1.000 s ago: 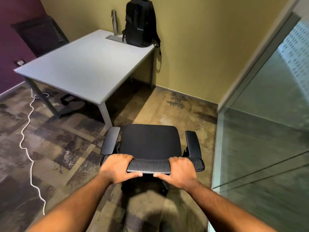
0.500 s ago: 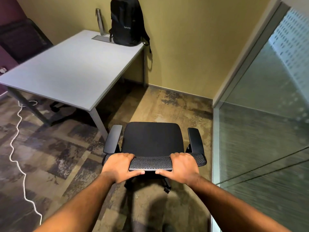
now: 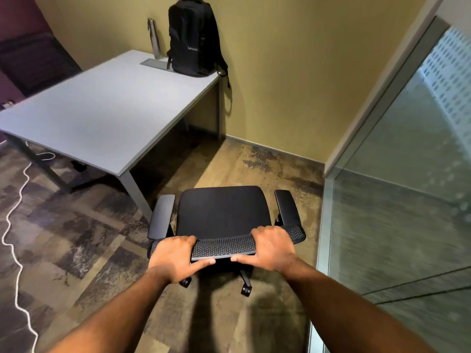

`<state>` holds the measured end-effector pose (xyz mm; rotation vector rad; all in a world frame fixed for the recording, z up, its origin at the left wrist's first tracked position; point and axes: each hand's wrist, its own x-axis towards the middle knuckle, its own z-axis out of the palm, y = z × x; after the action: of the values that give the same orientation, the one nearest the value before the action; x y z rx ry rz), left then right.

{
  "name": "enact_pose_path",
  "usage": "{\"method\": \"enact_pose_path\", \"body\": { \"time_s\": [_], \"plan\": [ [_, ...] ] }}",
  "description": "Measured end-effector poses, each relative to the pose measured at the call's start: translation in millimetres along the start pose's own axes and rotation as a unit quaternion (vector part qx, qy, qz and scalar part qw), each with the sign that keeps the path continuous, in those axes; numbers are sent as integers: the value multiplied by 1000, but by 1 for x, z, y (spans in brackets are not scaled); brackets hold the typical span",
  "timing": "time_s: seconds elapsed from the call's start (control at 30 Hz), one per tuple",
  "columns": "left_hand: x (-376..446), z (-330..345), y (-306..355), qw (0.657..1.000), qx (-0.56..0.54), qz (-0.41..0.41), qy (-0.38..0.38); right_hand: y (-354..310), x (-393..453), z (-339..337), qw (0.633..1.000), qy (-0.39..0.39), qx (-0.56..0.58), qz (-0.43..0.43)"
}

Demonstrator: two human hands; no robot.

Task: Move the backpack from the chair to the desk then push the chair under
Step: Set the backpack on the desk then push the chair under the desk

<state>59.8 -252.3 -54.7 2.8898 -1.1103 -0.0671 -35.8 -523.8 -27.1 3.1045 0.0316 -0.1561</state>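
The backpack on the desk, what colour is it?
Black, with small pale lettering on the front. The backpack shows best in the head view, the only one.

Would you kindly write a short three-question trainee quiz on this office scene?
1. True or false: the backpack stands on the desk.
2. What does each hand, left hand and right hand, hold? A) an armrest B) the top of the chair backrest C) the bottle
3. Fill in: the chair's seat is ____ the desk.

Key: 1 true; 2 B; 3 outside, not yet under.
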Motion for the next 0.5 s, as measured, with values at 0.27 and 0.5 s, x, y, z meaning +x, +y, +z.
{"method": "enact_pose_path", "body": {
  "time_s": [0.27,0.5],
  "plan": [
    [53,-2,14,1000,6,-24,11,52,47,-5,999,13,-11,-33],
    [119,2,18,999,3,-48,24,106,107,-3,997,19,-22,-65]
  ]
}}
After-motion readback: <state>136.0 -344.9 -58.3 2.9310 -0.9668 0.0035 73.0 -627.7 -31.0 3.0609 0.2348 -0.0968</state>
